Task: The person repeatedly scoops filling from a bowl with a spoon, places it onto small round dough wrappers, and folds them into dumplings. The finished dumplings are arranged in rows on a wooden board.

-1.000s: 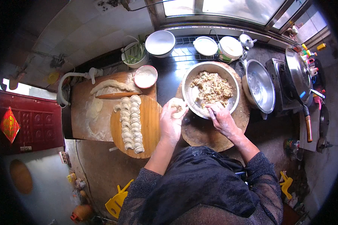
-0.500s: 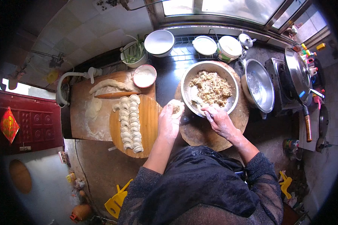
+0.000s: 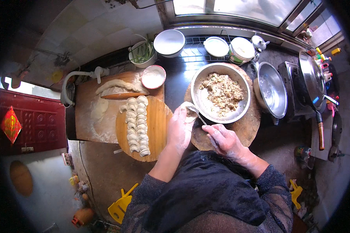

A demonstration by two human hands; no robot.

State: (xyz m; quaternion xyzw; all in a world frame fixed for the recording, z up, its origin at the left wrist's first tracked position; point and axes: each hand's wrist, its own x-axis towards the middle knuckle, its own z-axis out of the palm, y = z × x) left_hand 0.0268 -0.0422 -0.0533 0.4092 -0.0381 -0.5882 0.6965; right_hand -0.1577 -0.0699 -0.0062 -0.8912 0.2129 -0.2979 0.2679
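The person's left hand (image 3: 178,130) is cupped, its thumb and fingers curved around a round dough wrapper (image 3: 186,105) with some filling in it. The right hand (image 3: 227,142) is closed around the handle of a spoon (image 3: 200,118), whose far end meets the wrapper. Both hands are dusted with flour and sit just in front of a metal bowl (image 3: 237,112) of chopped filling (image 3: 221,91), which stands on a thick round wooden block (image 3: 253,125). To the left, folded dumplings (image 3: 131,126) lie in two touching rows on a round board (image 3: 159,118). Behind them, a rolling pin (image 3: 124,95) lies beside a long strip of dough (image 3: 120,84), near a small red-rimmed bowl (image 3: 165,75) of white flour.
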